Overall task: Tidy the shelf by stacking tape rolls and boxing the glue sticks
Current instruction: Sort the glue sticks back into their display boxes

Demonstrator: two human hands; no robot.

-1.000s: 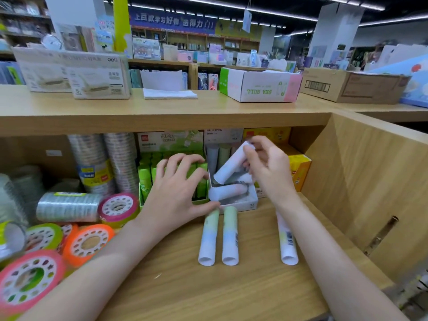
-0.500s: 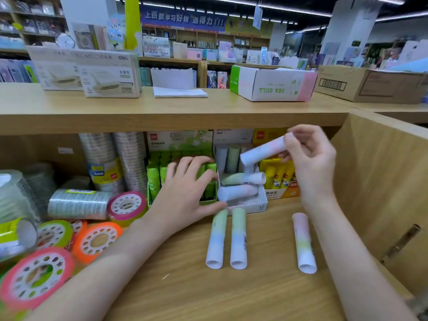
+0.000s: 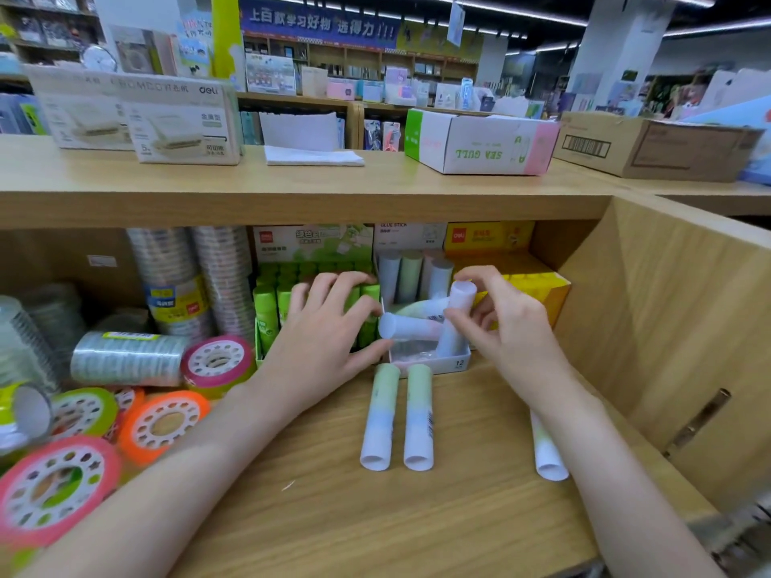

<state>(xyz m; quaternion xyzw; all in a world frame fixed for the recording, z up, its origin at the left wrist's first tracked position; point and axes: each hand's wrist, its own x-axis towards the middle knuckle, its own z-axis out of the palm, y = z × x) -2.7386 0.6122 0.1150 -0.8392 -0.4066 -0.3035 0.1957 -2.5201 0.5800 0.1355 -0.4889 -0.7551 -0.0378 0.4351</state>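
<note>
At frame centre, the right hand [image 3: 507, 327] pinches a glue stick [image 3: 457, 323] standing in the small white box [image 3: 452, 362]; the left hand [image 3: 329, 331], fingers spread, rests against the green box [image 3: 262, 348].

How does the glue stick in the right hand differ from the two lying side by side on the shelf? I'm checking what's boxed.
The held glue stick stands nearly upright with its lower end in the white box, pinched by the right hand; the two loose sticks lie flat in front of the box, untouched. The held one looks pale lilac, the loose pair green fading to white. All are capped pastel tubes.
</note>
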